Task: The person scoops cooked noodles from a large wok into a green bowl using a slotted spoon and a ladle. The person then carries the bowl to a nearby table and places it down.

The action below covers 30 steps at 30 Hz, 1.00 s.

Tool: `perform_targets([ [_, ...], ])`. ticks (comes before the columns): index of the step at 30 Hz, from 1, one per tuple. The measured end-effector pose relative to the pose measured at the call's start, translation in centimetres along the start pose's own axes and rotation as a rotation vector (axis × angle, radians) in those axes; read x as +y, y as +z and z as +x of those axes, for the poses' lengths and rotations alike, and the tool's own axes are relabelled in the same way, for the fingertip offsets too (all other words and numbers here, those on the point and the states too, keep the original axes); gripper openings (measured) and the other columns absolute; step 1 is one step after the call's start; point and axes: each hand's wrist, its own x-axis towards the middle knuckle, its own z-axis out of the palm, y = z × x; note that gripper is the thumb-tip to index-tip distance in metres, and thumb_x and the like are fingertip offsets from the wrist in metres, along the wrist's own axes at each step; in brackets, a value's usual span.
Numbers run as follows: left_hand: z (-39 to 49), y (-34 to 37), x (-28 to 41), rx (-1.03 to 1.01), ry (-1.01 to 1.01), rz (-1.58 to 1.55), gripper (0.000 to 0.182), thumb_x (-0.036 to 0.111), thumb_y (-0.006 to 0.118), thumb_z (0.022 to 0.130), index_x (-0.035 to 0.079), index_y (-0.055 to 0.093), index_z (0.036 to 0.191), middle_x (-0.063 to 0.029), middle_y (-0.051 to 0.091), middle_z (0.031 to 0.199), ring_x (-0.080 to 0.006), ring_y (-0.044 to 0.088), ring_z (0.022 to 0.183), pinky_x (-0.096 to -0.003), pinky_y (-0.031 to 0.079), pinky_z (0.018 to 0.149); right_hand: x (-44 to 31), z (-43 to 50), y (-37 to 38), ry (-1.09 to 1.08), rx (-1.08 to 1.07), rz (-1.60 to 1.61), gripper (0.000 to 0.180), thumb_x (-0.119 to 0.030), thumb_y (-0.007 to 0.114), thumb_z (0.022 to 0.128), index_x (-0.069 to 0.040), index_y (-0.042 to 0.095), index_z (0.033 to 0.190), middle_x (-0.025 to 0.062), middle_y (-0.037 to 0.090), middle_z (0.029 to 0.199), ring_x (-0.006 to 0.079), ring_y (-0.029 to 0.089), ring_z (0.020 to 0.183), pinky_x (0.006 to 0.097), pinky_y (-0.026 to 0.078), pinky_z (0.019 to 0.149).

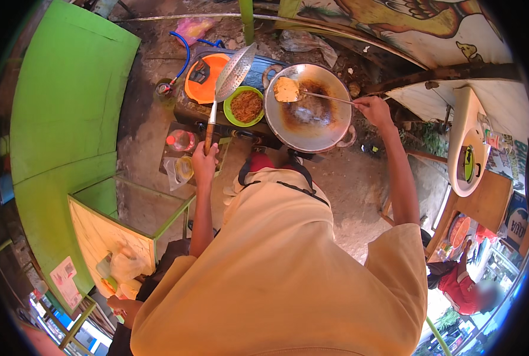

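My left hand [205,163] grips the wooden handle of a perforated metal skimmer [237,70], raised above the stove. In my right hand [374,111] is the end of a thin metal rod [329,96], which reaches into a wide two-handled wok [295,134]. At the rod's far end, a golden-brown piece of food [286,90] lies at the wok's left side; what supports it is hidden. Dark brown staining marks the wok's middle. Left of the wok, a lime-green bowl [227,114] holds shredded reddish-brown food [246,107], below the skimmer.
An orange basin [218,66] holding a black object [199,71] stands beyond the bowl. A red-capped bottle [182,140] and plastic bag [172,177] are near my left hand. A blue hose [187,49] runs leftward. People are at lower left and right [459,289]; a washbasin [460,100] is right.
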Motion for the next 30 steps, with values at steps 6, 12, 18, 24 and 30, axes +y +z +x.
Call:
perform_targets([
  [6,0.0,-1.0,-0.8,0.006,-0.017,0.011,0.021,0.021,0.065,0.093,0.0,0.062,0.098,-0.0036,0.063,0.074,-0.0093,0.052,0.052,-0.0256,0.042,0.049,-4.4,-0.4,-1.5,-0.131,0.022,0.013,0.02,-0.022,0.071,0.083,-0.013,0.077,0.1,0.0134,0.072,0.091,0.0316,0.069,0.085,0.039,0.054,0.077],
  [12,-0.1,-2.3,-4.2,0.096,0.072,0.06,0.022,0.023,0.065,0.093,0.001,0.061,0.097,-0.0031,0.062,0.072,-0.0083,0.051,0.052,-0.0249,0.039,0.048,-11.8,-4.7,1.8,-0.337,0.287,-0.058,0.018,-0.014,0.069,0.084,-0.007,0.071,0.1,0.0122,0.066,0.09,0.0329,0.066,0.077,0.0419,0.053,0.068],
  [18,-2.8,-3.4,-5.6,0.012,-0.151,-0.34,0.025,0.028,0.061,0.098,0.005,0.058,0.089,0.0013,0.054,0.068,-0.0038,0.041,0.047,-0.0217,0.03,0.042,-14.1,-8.3,5.2,-0.11,0.284,-0.052,0.011,-0.013,0.067,0.085,-0.007,0.066,0.094,0.0133,0.066,0.089,0.0338,0.066,0.077,0.0446,0.052,0.069],
  [24,-3.7,-3.3,-5.1,-0.02,-0.154,-0.327,0.027,0.03,0.058,0.1,0.004,0.06,0.094,0.0016,0.054,0.067,-0.0038,0.042,0.046,-0.0204,0.028,0.039,-14.2,-10.3,7.2,0.03,0.247,0.131,0.02,-0.013,0.065,0.088,-0.01,0.072,0.106,0.0148,0.067,0.086,0.0347,0.066,0.078,0.0446,0.052,0.071],
  [30,-3.5,-2.6,-5.2,-0.041,-0.144,-0.304,0.026,0.029,0.058,0.1,0.005,0.059,0.091,0.0019,0.053,0.067,-0.0034,0.041,0.047,-0.0206,0.029,0.04,-15.3,-11.1,7.9,0.086,0.201,0.194,0.023,-0.013,0.063,0.089,-0.009,0.072,0.11,0.0163,0.066,0.086,0.0361,0.065,0.077,0.0444,0.052,0.07],
])
